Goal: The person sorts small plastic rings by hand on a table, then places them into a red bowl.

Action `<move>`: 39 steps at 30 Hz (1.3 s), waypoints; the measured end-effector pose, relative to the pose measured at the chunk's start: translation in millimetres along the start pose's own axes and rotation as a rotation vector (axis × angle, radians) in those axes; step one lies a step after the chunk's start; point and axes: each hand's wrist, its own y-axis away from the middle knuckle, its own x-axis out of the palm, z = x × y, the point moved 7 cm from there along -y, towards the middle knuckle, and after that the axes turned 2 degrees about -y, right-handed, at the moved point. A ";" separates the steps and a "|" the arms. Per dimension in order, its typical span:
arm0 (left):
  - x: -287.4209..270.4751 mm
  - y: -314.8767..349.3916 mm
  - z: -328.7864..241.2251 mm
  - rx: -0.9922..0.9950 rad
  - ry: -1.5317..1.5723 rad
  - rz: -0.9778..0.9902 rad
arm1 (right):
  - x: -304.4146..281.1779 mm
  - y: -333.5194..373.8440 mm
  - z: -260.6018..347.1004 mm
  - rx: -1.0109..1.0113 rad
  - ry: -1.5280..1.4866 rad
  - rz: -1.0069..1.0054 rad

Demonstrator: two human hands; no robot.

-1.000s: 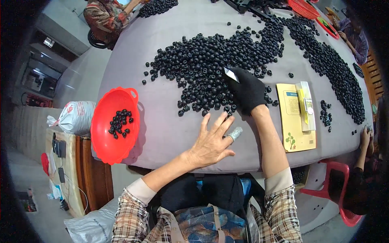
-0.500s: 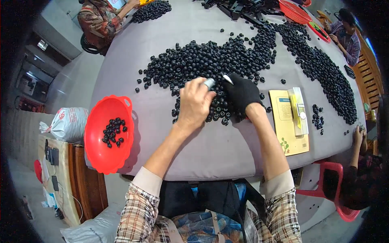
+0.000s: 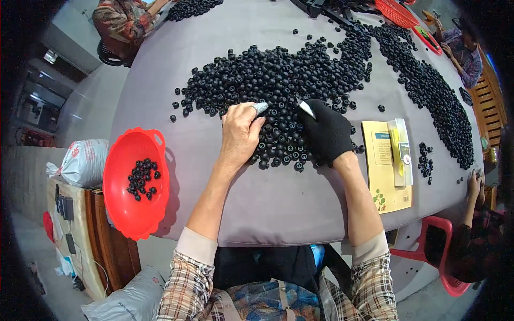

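My bare left hand (image 3: pixel 240 134) rests at the near left edge of a heap of small black ring-like parts (image 3: pixel 251 75). A grey wrap (image 3: pixel 261 108) covers one fingertip, and the thumb stands apart from it; the other fingers curl partly out of sight. My right hand (image 3: pixel 329 131), in a black glove, is closed on a small, pale, pointed knife-like tool (image 3: pixel 307 109), whose tip points into the heap. Between the two hands lie more of these parts, each with a hole. What lies under the glove is hidden.
A red scalloped basin (image 3: pixel 115 198) with several black parts stands left. Right of my glove are a yellow booklet (image 3: pixel 377 158) and a clear plastic case (image 3: pixel 400 155). Another heap (image 3: pixel 436 101) stretches along the right. Other people sit around the table, one near a red chair (image 3: pixel 448 262).
My left hand has drawn back leftward from the tool. My gloved hand has shifted slightly nearer and right, still gripping it. The whole view has tilted a little.
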 end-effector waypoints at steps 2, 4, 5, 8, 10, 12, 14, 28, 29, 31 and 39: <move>-4.0 1.3 1.5 0.001 0.016 0.011 | 1.5 0.0 5.1 -0.026 0.008 -0.003; -8.1 1.1 -0.2 -0.001 0.006 0.026 | 1.9 0.4 8.5 -0.046 0.025 0.009; -8.2 1.1 -1.4 0.001 0.000 0.041 | 1.7 1.0 10.6 -0.063 0.045 0.018; -4.9 1.7 -1.5 -0.013 0.022 0.057 | 1.5 2.8 13.8 -0.069 0.024 0.050; -4.2 1.7 -5.4 0.018 0.076 0.052 | 2.9 3.6 13.8 -0.072 0.015 0.066; -4.7 1.5 -8.2 0.026 0.065 0.069 | 4.2 3.2 14.0 -0.078 0.004 0.083; -2.2 1.8 -10.0 0.028 0.082 0.112 | 6.5 4.0 15.0 -0.134 0.028 0.103; -9.7 -16.2 -5.0 -0.188 0.237 0.003 | -22.6 8.3 27.4 -0.233 -0.177 -0.210; -4.3 -19.7 -8.1 -0.187 0.239 0.003 | -22.5 9.2 26.2 -0.233 -0.175 -0.212; 5.8 -31.9 -25.9 0.009 0.074 0.009 | -19.3 9.2 23.5 -0.214 -0.117 -0.193; 33.0 -42.8 -22.0 0.013 -0.180 0.130 | -20.2 9.3 17.6 -0.153 -0.150 -0.195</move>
